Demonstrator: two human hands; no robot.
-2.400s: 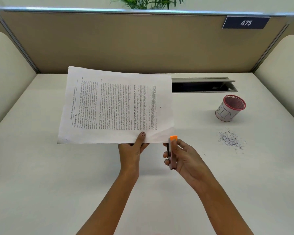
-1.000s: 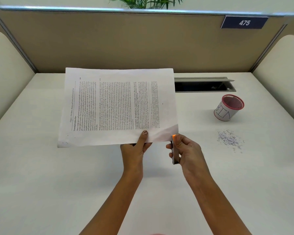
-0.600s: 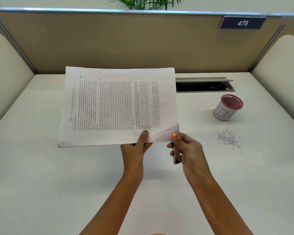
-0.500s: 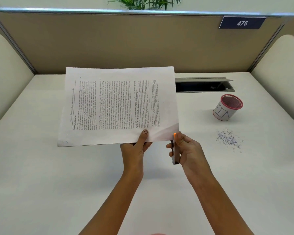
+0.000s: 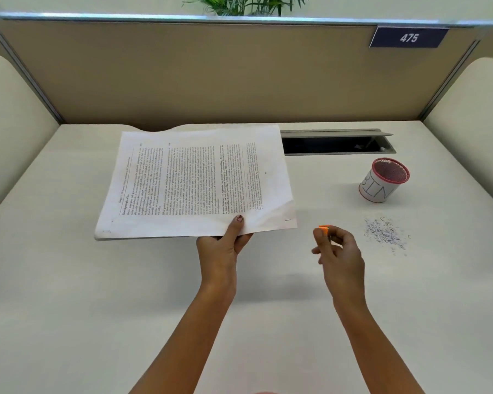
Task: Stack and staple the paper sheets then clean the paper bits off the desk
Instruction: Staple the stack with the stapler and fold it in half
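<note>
My left hand (image 5: pixel 222 248) pinches the near edge of a stack of printed paper sheets (image 5: pixel 194 183), thumb on top, holding it low over the white desk (image 5: pixel 69 308). A staple (image 5: pixel 288 220) shows at the stack's near right corner. To the right, my right hand (image 5: pixel 337 253) grips a small stapler (image 5: pixel 324 228); only its orange end sticks out above the fingers. The stapler is apart from the paper. A scatter of small paper bits (image 5: pixel 384 233) lies on the desk just right of my right hand.
A small mesh cup with a red rim, labelled BIN (image 5: pixel 383 180), stands at the right behind the bits. An open cable slot (image 5: pixel 336 143) is set into the desk's back. Beige partition walls close the back and both sides.
My right hand has pulled the stapler away from the stack's corner toward the right. The stack has dropped lower and tilted flatter toward the desk.
</note>
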